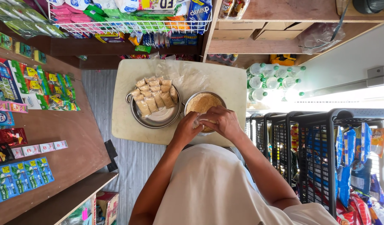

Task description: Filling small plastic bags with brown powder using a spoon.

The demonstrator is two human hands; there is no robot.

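While both hands are meeting at centre frame, the left hand and right hand are pinching a small clear bag between curled fingers, directly over the near rim of the bowl of brown granules. Filled packets are lying lengthwise in the metal pan just left, while green sachets are hanging upper left.

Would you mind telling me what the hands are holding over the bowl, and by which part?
Both the left hand and right hand pinch a small clear bag at its top, over the bowl of brown grains.
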